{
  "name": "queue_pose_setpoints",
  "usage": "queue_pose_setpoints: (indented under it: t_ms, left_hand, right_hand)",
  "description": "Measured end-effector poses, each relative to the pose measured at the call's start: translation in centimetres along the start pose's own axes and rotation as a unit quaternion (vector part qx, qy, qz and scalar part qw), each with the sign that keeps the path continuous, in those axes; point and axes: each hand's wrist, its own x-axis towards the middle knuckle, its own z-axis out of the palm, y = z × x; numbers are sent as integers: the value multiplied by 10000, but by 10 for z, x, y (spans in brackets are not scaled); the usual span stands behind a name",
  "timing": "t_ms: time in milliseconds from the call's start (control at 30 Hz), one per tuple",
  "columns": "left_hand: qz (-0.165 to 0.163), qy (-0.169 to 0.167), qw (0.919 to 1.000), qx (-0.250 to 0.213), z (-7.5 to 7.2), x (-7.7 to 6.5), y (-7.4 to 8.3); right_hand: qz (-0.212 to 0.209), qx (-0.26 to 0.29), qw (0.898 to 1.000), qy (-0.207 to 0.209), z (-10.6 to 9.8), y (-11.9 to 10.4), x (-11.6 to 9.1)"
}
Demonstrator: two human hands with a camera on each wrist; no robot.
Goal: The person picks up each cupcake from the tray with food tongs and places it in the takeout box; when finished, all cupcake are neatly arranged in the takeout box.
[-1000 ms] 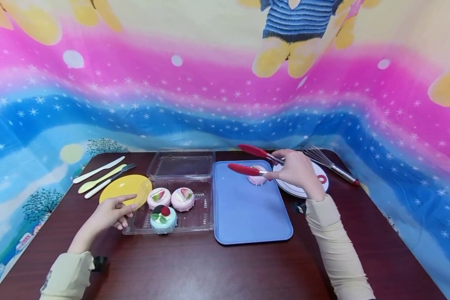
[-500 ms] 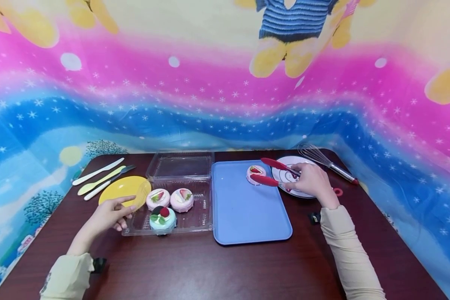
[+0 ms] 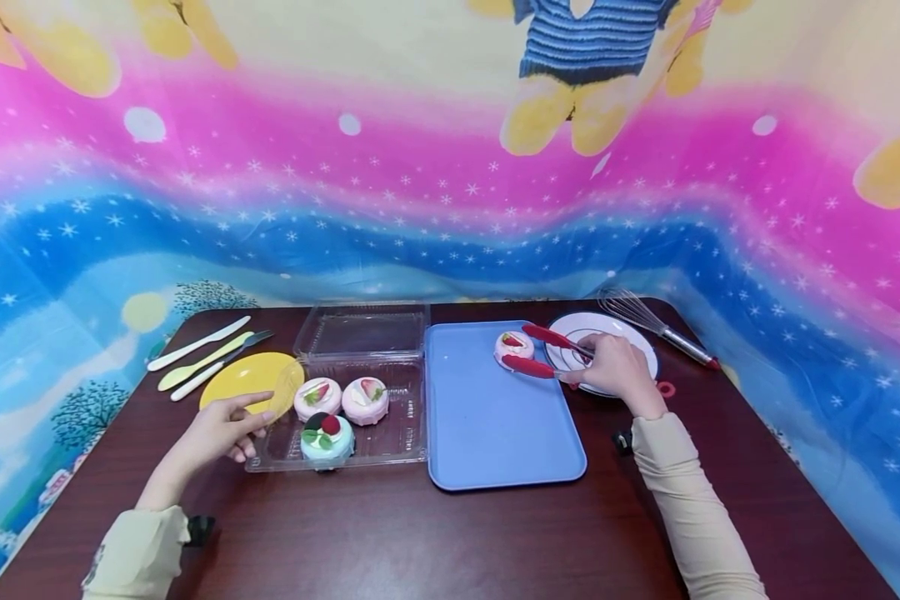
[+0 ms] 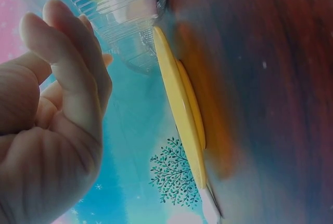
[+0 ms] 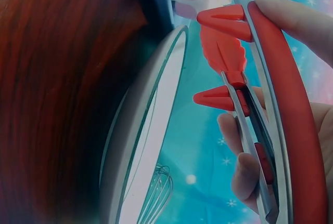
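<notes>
Pink round strawberry-topped cake (image 3: 512, 342), blue rectangular tray (image 3: 495, 429), far-right corner: light, soft, I judge; hold by the sides. Right grip (image 3: 617, 372) clamped on red-tipped metal tongs (image 3: 531, 367), tips apart; left grip (image 3: 221, 427) slack.

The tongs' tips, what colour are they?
Red. Both tongs' tips show best in the head view.

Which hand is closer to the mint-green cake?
Left: the left hand is by the clear container, left of the mint-green cake; the right hand is beyond the blue tray, near the white plate.
</notes>
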Motion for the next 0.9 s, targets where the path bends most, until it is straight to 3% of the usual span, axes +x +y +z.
queue_pose_setpoints:
  t_ms: [900]
  left_hand:
    - [56,-39,9999,-80,0,-1,2]
  right_hand:
    - [-67,52,10000,24,7,1,0]
